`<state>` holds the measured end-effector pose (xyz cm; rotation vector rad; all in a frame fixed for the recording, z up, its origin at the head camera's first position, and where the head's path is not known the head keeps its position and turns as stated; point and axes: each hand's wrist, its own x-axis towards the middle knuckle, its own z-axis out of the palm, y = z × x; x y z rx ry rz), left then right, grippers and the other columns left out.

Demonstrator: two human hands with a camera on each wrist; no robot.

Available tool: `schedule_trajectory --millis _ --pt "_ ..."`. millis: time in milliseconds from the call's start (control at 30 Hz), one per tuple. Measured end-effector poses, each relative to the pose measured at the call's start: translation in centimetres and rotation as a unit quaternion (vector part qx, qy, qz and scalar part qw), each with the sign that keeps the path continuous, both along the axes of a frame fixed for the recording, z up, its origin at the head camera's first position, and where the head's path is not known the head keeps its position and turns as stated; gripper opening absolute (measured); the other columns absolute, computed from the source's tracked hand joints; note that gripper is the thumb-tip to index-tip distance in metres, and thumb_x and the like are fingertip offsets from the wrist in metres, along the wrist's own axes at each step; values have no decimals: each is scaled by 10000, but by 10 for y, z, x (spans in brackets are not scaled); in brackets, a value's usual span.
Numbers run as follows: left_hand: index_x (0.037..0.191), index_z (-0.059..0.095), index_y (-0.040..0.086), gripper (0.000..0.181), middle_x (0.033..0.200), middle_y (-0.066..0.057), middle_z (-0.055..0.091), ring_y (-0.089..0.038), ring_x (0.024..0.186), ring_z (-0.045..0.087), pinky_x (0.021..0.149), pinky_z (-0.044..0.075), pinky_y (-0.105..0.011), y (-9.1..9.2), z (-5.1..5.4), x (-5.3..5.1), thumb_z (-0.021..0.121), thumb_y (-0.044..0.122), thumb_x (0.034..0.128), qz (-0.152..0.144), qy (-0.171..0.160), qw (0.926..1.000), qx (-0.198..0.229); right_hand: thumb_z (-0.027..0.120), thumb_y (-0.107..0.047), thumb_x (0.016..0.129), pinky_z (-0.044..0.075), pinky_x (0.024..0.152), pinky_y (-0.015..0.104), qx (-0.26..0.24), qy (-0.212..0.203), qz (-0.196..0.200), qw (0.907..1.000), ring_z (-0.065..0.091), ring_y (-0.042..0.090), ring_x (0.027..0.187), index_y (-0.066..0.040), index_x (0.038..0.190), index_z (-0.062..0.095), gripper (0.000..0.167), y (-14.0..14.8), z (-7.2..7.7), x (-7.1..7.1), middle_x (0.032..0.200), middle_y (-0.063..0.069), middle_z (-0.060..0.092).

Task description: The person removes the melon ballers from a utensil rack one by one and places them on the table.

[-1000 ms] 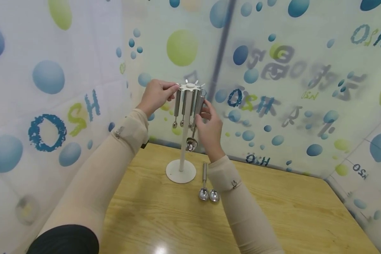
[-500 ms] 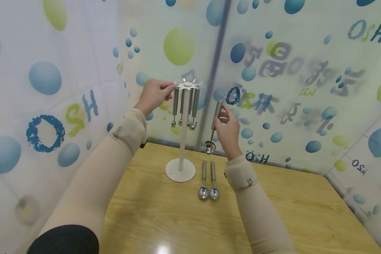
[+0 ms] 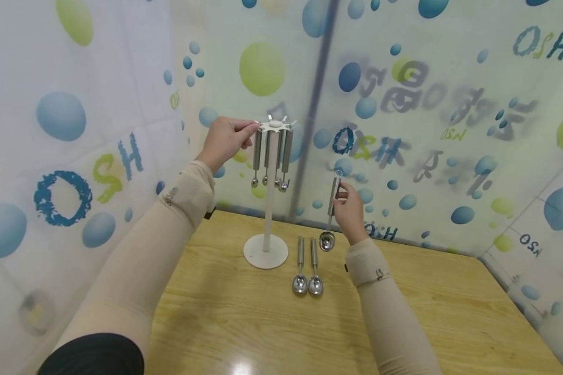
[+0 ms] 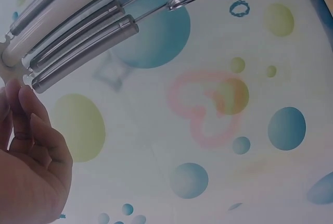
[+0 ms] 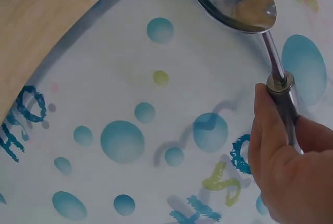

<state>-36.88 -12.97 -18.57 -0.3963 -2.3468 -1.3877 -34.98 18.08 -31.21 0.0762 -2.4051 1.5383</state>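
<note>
My right hand [image 3: 349,211] grips a metal scoop [image 3: 327,240] by its handle, bowl down, above the back of the table. Up close in the right wrist view, the scoop's shiny round bowl [image 5: 234,5] shows, with fingers and thumb around the steel handle [image 5: 283,101]. My left hand [image 3: 226,141] pinches the edge of the white stand's top disc [image 3: 275,125]. From that disc hang several smaller scoops [image 3: 286,156], handles up. In the left wrist view, two of their handles [image 4: 86,57] lie close beyond the left fingertips.
Two metal scoops [image 3: 300,284] lie side by side on the wooden table [image 3: 403,312], right of the stand's round white base [image 3: 265,252]. Patterned curtains [image 3: 422,156] with blue and green dots enclose the table's back and sides.
My right hand has taken the scoop off the stand and carried it right, then lowered it. My left hand stays on the stand's top.
</note>
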Motion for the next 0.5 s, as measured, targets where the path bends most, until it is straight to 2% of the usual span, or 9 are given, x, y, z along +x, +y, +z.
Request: schedule_trajectory --millis 233,367,500 --pt "1277 732 184 372 930 -120 735 -142 741 616 519 369 -235 -1 1 -1 634 415 1002 -11 -73 10000 44 497 27 1040 499 949 520 -218 -754 -4 9969 563 398 1165 -46 1559 359 542 18 -19 -5 1329 252 513" --pt "1273 736 183 370 911 -110 731 -150 737 617 522 366 -233 -1 0 -1 636 415 1002 -7 -48 10000 56 493 43 1035 527 930 499 -261 -1160 10 9929 577 404 1155 -36 1554 365 540 27 -35 -12 1329 265 516" --pt "1274 735 181 369 905 -110 732 -180 753 628 527 374 -233 0 -1 -1 637 411 1002 -25 -5 10000 70 474 67 1031 525 947 532 -403 -1524 56 9875 570 426 1166 -12 1548 357 536 34 -52 -17 1353 292 500"
